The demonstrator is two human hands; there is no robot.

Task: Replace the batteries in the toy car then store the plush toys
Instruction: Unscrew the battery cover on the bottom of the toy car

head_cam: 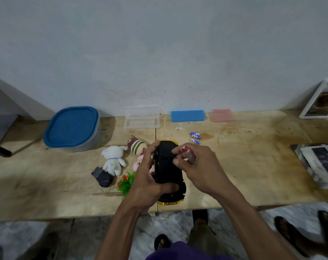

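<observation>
The toy car [168, 166], yellow with a black underside, lies upside down at the table's near edge. My left hand [150, 177] grips its left side. My right hand [195, 166] holds a screwdriver [187, 154] with a clear handle and red cap, fingertips on the car's underside. Three blue batteries [195, 136] lie just beyond the car. A white plush [113, 160], a striped bee plush [137, 146] and a pink plush [139, 162], partly hidden by my left hand, lie to the car's left.
A grey tub with a blue lid [73, 128] stands at the back left. An open clear box [141, 118], a blue case [187, 115] and a pink case [222, 115] line the wall. A dark cylinder [102, 177] and plastic plant [126, 183] lie near the plushes. Papers [316, 164] lie at right.
</observation>
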